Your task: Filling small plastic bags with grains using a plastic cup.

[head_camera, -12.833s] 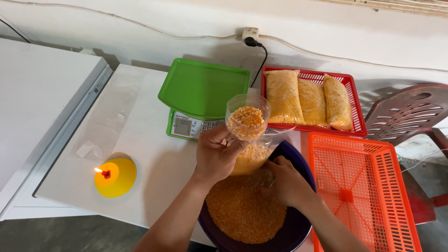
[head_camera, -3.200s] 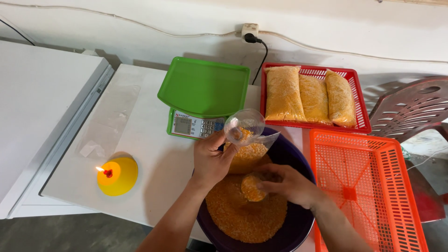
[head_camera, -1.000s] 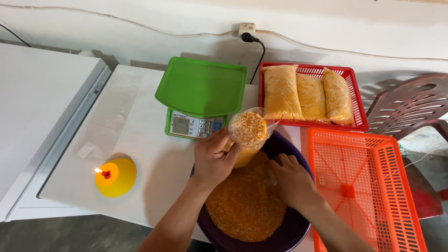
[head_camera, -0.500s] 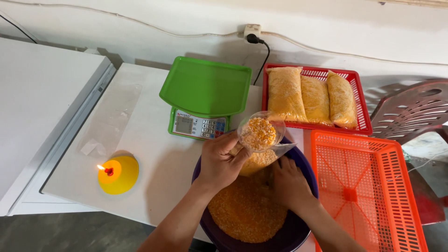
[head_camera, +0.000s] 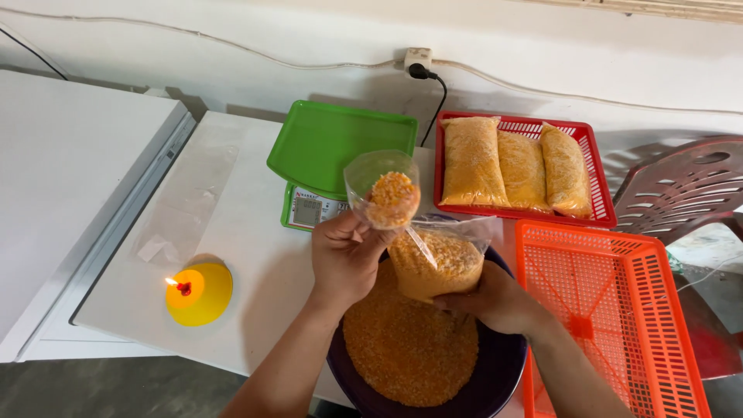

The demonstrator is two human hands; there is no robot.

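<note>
The orange grain (head_camera: 409, 352) lay heaped in a dark bowl (head_camera: 495, 379) at the near edge of the table (head_camera: 232, 232), directly under both hands. Just above it, the right hand (head_camera: 495, 298) had its fingers wrapped around the bottom of a clear bag (head_camera: 435, 263) that looked about half full of the same grain, held over the bowl. The left hand (head_camera: 346, 259) gripped a clear cup (head_camera: 385, 192) with fingers and thumb closed on its base, the cup tilted with its load of grain above the bag's open mouth. Judging by this, the bag was partly filled and not yet closed.

To the near right stood an orange basket (head_camera: 619, 310) with nothing visible in it. On the left of the table a lit candle (head_camera: 186, 288) burned on a yellow holder (head_camera: 203, 294). Farther back sat a scale (head_camera: 309, 209) with a green tray (head_camera: 340, 143) on top, bare of any bag. At the far right, a red basket (head_camera: 596, 182) held three filled bags (head_camera: 515, 166) lying side by side, so three seemed finished and plenty of grain was left in the bowl.
</note>
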